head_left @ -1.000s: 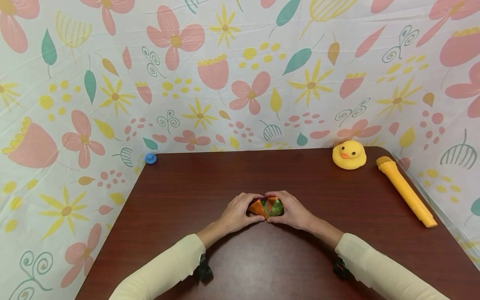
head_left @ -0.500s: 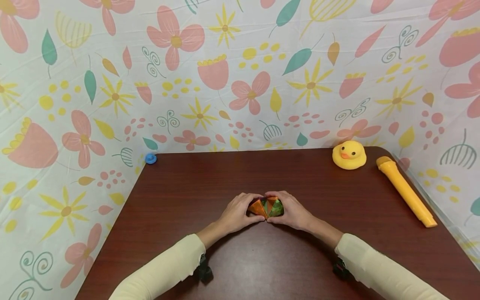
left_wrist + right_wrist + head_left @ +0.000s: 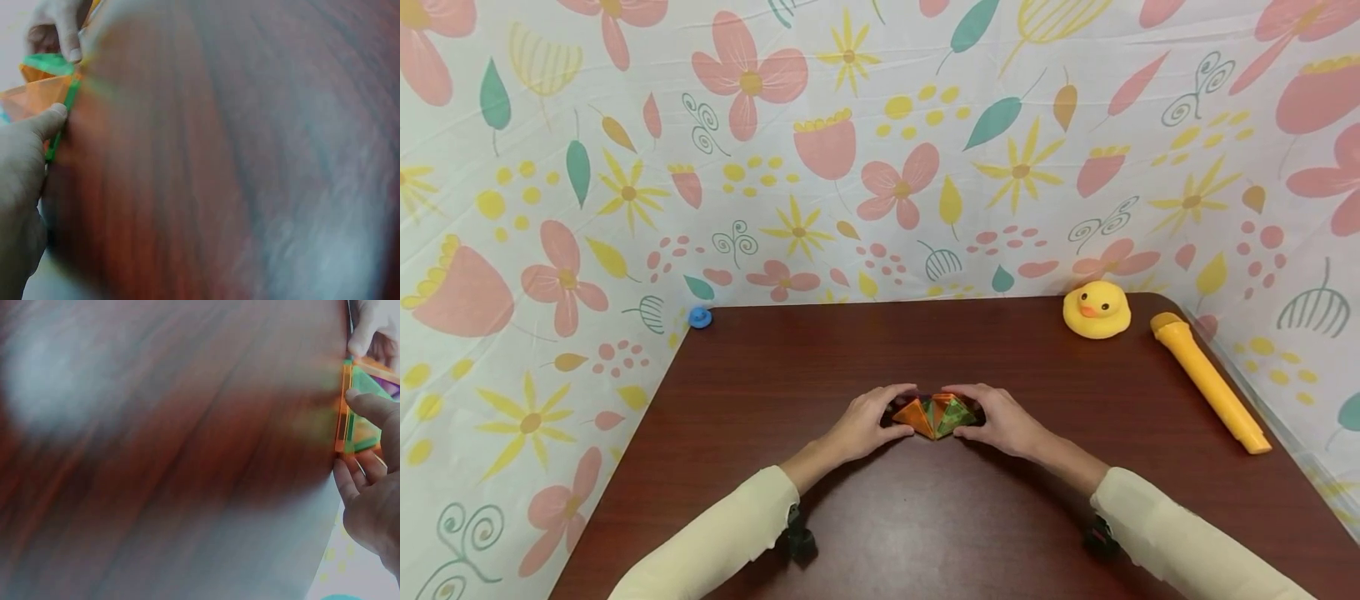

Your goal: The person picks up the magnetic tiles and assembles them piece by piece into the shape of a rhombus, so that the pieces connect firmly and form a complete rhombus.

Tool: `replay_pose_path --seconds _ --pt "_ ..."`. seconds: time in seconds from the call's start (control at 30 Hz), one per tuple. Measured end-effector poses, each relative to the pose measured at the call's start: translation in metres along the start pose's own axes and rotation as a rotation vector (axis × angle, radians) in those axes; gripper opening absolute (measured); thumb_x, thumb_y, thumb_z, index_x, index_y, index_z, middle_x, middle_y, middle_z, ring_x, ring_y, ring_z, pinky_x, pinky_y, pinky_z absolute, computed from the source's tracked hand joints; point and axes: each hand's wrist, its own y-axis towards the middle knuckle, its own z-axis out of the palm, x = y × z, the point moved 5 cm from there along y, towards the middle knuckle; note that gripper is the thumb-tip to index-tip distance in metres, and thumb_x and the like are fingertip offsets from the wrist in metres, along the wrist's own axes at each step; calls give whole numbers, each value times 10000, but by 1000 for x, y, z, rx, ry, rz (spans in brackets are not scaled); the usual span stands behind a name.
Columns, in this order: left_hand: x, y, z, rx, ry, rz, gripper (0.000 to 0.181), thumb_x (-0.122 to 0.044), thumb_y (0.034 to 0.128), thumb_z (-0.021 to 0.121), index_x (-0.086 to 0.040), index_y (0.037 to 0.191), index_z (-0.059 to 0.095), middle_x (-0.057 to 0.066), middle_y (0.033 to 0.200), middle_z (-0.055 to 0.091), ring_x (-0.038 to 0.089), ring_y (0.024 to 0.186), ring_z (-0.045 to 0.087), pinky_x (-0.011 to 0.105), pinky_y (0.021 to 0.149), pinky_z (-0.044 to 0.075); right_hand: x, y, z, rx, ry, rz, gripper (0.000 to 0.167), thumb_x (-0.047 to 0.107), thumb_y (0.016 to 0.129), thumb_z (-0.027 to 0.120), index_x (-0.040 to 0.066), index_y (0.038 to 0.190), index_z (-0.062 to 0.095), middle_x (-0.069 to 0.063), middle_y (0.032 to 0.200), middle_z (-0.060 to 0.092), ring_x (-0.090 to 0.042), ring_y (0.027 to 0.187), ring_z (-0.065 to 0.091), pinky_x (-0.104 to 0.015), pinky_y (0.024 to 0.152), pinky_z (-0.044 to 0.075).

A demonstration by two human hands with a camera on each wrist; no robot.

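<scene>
A cluster of translucent orange and green triangular magnetic tiles [image 3: 934,417] stands joined on the table, its triangles meeting at a point toward me. My left hand [image 3: 867,427] curves loosely round its left side, thumb in front and fingers behind. Around its right side my right hand [image 3: 1006,423] has a similar loose curve. The left wrist view has the left thumb by a green edge [image 3: 65,115]. In the right wrist view, the right thumb lies over the green tile [image 3: 364,428]. The backs of the tiles are partly hidden by fingers.
On the dark brown table [image 3: 790,358], a yellow rubber duck [image 3: 1096,310] sits at the back right. A yellow toy microphone [image 3: 1212,383] lies along the right edge. A small blue duck-like toy [image 3: 700,317] is at the back left corner. Floral cloth [image 3: 880,192] rises behind.
Both hands have drawn slightly apart, the left one leftward and the right one rightward, uncovering more of the tiles. The tile cluster stays in place.
</scene>
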Motion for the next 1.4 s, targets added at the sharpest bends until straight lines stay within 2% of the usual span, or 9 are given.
replay_pose_path --seconds 0.13,0.2,0.3,0.4,0.67,0.9,1.4 --pt "6 -3 -11 -2 -69 -6 616 -218 974 809 -94 1525 565 16 1406 676 139 1100 697 292 922 575 -4 -5 -8 -28 -4 4 513 37 864 887 6 1341 701 -82 1144 731 -188 875 672 -344 742 594" --pt "9 -5 -15 -7 -89 -17 571 -195 971 810 -106 1495 602 8 1362 706 124 1052 716 286 901 583 -6 -8 -11 -42 -11 -3 447 16 863 879 16 1286 735 -43 1075 729 -186 846 668 -329 724 590" --pt "13 -9 -18 -12 -96 -29 499 -190 972 809 -133 1442 654 -14 1288 740 90 1012 723 273 885 586 -8 -11 -14 -66 -22 -5 365 -13 857 874 43 1204 778 4 987 714 -182 825 664 -312 712 585" --pt "14 -11 -19 -17 -80 -29 444 -205 969 813 -159 1394 693 -32 1248 752 56 999 714 254 867 585 -9 -14 -16 -86 -22 -4 312 -22 856 870 64 1147 802 -3 966 718 -166 806 651 -309 697 579" --pt "12 -11 -21 -61 -36 -5 356 -194 948 832 -176 1293 746 -43 1162 767 40 949 713 224 827 583 -14 -15 -16 -90 -40 26 303 -13 865 867 75 1149 809 -6 984 728 -119 803 621 -292 696 563" --pt "9 -11 -21 -87 -4 9 309 -170 949 828 -167 1250 759 -26 1128 774 43 936 722 211 820 583 -14 -17 -15 -113 -28 19 289 -18 858 870 86 1123 819 12 970 732 -72 795 607 -303 689 568" --pt "11 -14 -19 -117 -28 6 276 -178 948 824 -181 1220 775 -59 1161 774 31 946 719 232 830 589 -17 -19 -12 -149 0 36 262 -8 854 878 121 1077 831 47 944 739 -75 772 598 -272 671 547"
